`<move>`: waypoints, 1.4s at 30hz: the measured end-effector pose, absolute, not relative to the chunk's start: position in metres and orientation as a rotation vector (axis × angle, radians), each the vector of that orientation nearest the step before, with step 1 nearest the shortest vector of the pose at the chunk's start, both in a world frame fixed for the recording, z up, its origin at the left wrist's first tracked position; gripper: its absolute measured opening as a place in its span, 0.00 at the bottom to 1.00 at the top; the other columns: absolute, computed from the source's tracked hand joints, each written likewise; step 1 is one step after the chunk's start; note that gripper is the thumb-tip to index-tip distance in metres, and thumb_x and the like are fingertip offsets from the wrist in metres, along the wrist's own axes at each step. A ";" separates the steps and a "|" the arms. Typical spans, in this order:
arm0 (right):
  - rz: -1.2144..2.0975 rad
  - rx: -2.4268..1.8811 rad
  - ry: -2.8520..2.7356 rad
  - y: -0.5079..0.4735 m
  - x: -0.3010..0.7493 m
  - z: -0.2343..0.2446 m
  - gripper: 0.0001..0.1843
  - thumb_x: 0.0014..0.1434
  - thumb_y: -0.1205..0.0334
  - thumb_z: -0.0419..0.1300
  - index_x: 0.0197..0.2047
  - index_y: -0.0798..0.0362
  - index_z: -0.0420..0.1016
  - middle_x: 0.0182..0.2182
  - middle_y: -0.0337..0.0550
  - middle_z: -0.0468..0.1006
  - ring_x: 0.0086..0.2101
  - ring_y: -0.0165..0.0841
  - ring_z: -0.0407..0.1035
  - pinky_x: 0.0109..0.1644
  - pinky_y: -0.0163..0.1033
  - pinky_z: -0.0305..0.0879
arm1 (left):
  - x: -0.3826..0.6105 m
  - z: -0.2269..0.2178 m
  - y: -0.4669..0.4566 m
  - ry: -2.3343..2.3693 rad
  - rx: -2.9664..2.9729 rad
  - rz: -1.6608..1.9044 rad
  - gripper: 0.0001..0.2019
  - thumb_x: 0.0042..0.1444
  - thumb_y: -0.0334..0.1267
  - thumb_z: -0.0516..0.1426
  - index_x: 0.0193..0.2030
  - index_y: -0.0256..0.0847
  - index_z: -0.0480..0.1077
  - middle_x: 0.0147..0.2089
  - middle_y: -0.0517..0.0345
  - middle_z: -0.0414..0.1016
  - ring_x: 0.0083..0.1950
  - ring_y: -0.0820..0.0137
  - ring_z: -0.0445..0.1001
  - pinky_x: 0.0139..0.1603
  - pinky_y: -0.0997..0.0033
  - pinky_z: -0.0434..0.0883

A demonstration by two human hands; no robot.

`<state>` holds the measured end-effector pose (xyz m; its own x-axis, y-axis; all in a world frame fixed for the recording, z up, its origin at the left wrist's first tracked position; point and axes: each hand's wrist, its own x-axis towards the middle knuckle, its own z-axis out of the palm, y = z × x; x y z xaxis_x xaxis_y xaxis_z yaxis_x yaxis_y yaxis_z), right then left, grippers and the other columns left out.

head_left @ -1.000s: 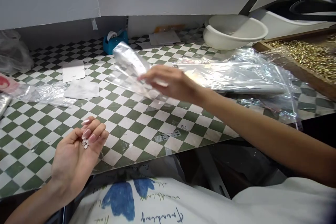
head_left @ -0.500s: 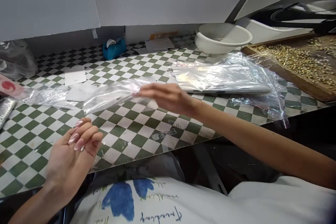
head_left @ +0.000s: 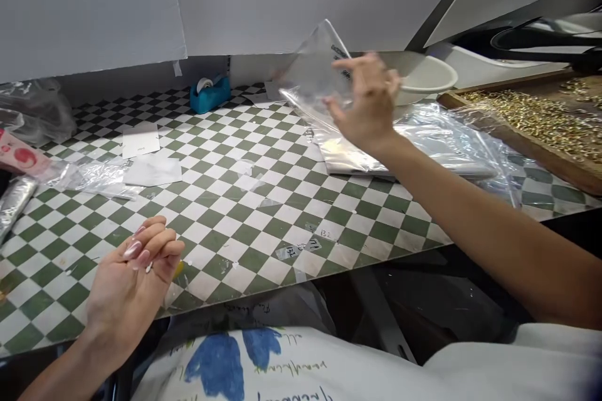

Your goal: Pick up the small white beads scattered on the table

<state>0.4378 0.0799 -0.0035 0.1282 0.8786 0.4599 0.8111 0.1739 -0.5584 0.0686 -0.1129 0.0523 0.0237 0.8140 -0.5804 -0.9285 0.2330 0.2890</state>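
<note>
My right hand (head_left: pixel 367 100) is raised over the far middle of the checkered table (head_left: pixel 263 213) and pinches a small clear plastic bag (head_left: pixel 315 72), which hangs tilted in the air. My left hand (head_left: pixel 129 282) rests palm up at the table's near left edge, with its fingers curled over a few small white pieces (head_left: pixel 148 267) cupped in the palm. Under my right arm a stack of clear bags (head_left: pixel 423 150) lies flat on the table.
A blue tape dispenser (head_left: pixel 209 93) stands at the back. A white basin (head_left: pixel 426 78) and a wooden tray of gold bits (head_left: pixel 531 119) sit at the right. White cards (head_left: pixel 141 138) and crumpled plastic (head_left: pixel 89 175) lie at the left.
My right hand has swung the clear bag from low over the middle of the table up and to the right. My left hand has stayed put, fingers curled.
</note>
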 end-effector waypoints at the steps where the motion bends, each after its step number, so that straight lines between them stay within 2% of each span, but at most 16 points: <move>1: 0.192 -1.566 -1.773 0.083 0.426 -0.006 0.17 0.67 0.55 0.64 0.59 0.41 0.75 0.68 0.44 0.71 0.72 0.49 0.58 0.78 0.70 0.46 | 0.069 0.051 -0.114 0.763 -0.165 1.344 0.19 0.74 0.23 0.37 0.34 0.45 0.54 0.20 0.70 0.61 0.17 0.78 0.64 0.24 0.78 0.70; 3: 0.396 -1.465 -1.921 0.092 0.405 -0.012 0.12 0.65 0.50 0.68 0.49 0.43 0.81 0.58 0.44 0.81 0.60 0.46 0.73 0.70 0.63 0.67 | 0.068 0.048 -0.116 0.814 -0.106 1.322 0.19 0.74 0.21 0.38 0.34 0.44 0.55 0.19 0.71 0.59 0.16 0.79 0.62 0.23 0.79 0.69; 4: 0.484 -1.436 -1.951 0.098 0.398 -0.017 0.12 0.63 0.49 0.69 0.47 0.44 0.83 0.54 0.46 0.83 0.54 0.45 0.76 0.65 0.61 0.73 | 0.068 0.047 -0.117 0.840 -0.083 1.323 0.19 0.72 0.19 0.38 0.35 0.44 0.56 0.18 0.72 0.57 0.16 0.79 0.61 0.23 0.79 0.68; 6: 0.594 -1.424 -1.940 0.110 0.387 -0.026 0.14 0.61 0.49 0.70 0.47 0.47 0.84 0.49 0.48 0.85 0.48 0.44 0.78 0.59 0.60 0.78 | 0.069 0.046 -0.118 0.877 -0.079 1.329 0.21 0.68 0.14 0.36 0.36 0.42 0.58 0.18 0.73 0.56 0.16 0.80 0.61 0.23 0.81 0.67; 10: 0.676 -1.482 -1.844 0.133 0.376 -0.041 0.19 0.56 0.46 0.74 0.44 0.49 0.84 0.44 0.51 0.85 0.41 0.43 0.77 0.54 0.60 0.79 | 0.069 0.043 -0.115 0.870 -0.166 1.330 0.22 0.63 0.10 0.37 0.35 0.43 0.56 0.19 0.73 0.56 0.16 0.81 0.61 0.24 0.81 0.67; 14: 0.681 -1.552 -1.770 0.144 0.366 -0.045 0.19 0.56 0.43 0.73 0.40 0.49 0.83 0.40 0.50 0.84 0.38 0.42 0.76 0.53 0.60 0.78 | 0.065 0.034 -0.111 0.821 -0.159 1.294 0.21 0.62 0.09 0.39 0.36 0.42 0.57 0.20 0.73 0.58 0.16 0.81 0.62 0.24 0.81 0.67; 18: 0.652 -1.582 -1.745 0.148 0.358 -0.046 0.11 0.58 0.50 0.72 0.35 0.48 0.81 0.38 0.48 0.83 0.41 0.43 0.76 0.57 0.60 0.76 | 0.061 0.028 -0.112 0.824 -0.111 1.315 0.21 0.60 0.09 0.40 0.40 0.39 0.61 0.20 0.73 0.56 0.16 0.82 0.63 0.23 0.81 0.66; 23: 0.687 -1.559 -1.786 0.141 0.360 -0.042 0.07 0.60 0.61 0.69 0.30 0.49 0.78 0.36 0.48 0.82 0.38 0.41 0.75 0.55 0.60 0.76 | 0.060 0.029 -0.113 0.861 -0.115 1.296 0.20 0.61 0.09 0.40 0.37 0.40 0.59 0.19 0.74 0.54 0.16 0.83 0.62 0.23 0.82 0.66; 27: 0.725 -1.534 -1.767 0.136 0.369 -0.038 0.07 0.62 0.61 0.67 0.31 0.48 0.76 0.37 0.48 0.82 0.39 0.42 0.76 0.57 0.63 0.76 | 0.061 0.028 -0.112 0.859 -0.137 1.273 0.20 0.62 0.10 0.42 0.35 0.41 0.57 0.19 0.74 0.54 0.16 0.82 0.61 0.23 0.81 0.65; 30: 0.751 -1.514 -1.697 0.133 0.372 -0.032 0.07 0.64 0.63 0.64 0.33 0.49 0.73 0.37 0.49 0.82 0.41 0.42 0.78 0.57 0.61 0.78 | 0.062 0.028 -0.112 0.856 -0.143 1.264 0.19 0.62 0.11 0.42 0.36 0.41 0.58 0.20 0.73 0.54 0.16 0.82 0.61 0.23 0.81 0.66; 33: 0.722 -1.455 -1.660 0.116 0.361 -0.018 0.06 0.66 0.62 0.64 0.36 0.49 0.71 0.40 0.50 0.83 0.44 0.42 0.80 0.58 0.59 0.79 | 0.066 0.029 -0.110 0.946 -0.165 1.264 0.17 0.63 0.13 0.43 0.36 0.40 0.60 0.24 0.67 0.62 0.21 0.80 0.68 0.27 0.78 0.75; 36: 0.561 -1.111 -1.800 0.073 0.331 0.005 0.03 0.67 0.62 0.64 0.41 0.49 0.72 0.45 0.48 0.82 0.47 0.40 0.79 0.57 0.53 0.81 | 0.074 0.031 -0.105 1.155 -0.202 1.260 0.13 0.65 0.16 0.48 0.43 0.35 0.67 0.36 0.53 0.76 0.34 0.72 0.81 0.39 0.72 0.85; 38: 0.581 -0.772 -1.931 0.035 0.305 0.018 0.05 0.67 0.67 0.64 0.41 0.50 0.71 0.43 0.45 0.82 0.43 0.34 0.78 0.50 0.44 0.83 | 0.080 0.031 -0.104 1.228 -0.192 1.222 0.11 0.67 0.18 0.52 0.50 0.32 0.71 0.44 0.45 0.80 0.44 0.66 0.85 0.45 0.69 0.86; 40: 0.746 -0.529 -2.065 -0.003 0.279 0.024 0.08 0.69 0.75 0.60 0.47 0.54 0.72 0.41 0.41 0.82 0.40 0.27 0.78 0.45 0.36 0.82 | 0.085 0.031 -0.106 1.213 -0.139 1.181 0.10 0.69 0.21 0.52 0.50 0.31 0.73 0.46 0.43 0.82 0.46 0.64 0.86 0.46 0.69 0.87; 42: 0.726 -0.341 -2.258 -0.032 0.259 0.023 0.08 0.73 0.75 0.56 0.50 0.55 0.73 0.40 0.37 0.84 0.39 0.23 0.78 0.44 0.31 0.80 | 0.088 0.031 -0.111 1.183 -0.080 1.144 0.13 0.71 0.22 0.49 0.45 0.33 0.75 0.40 0.49 0.81 0.40 0.69 0.85 0.44 0.71 0.86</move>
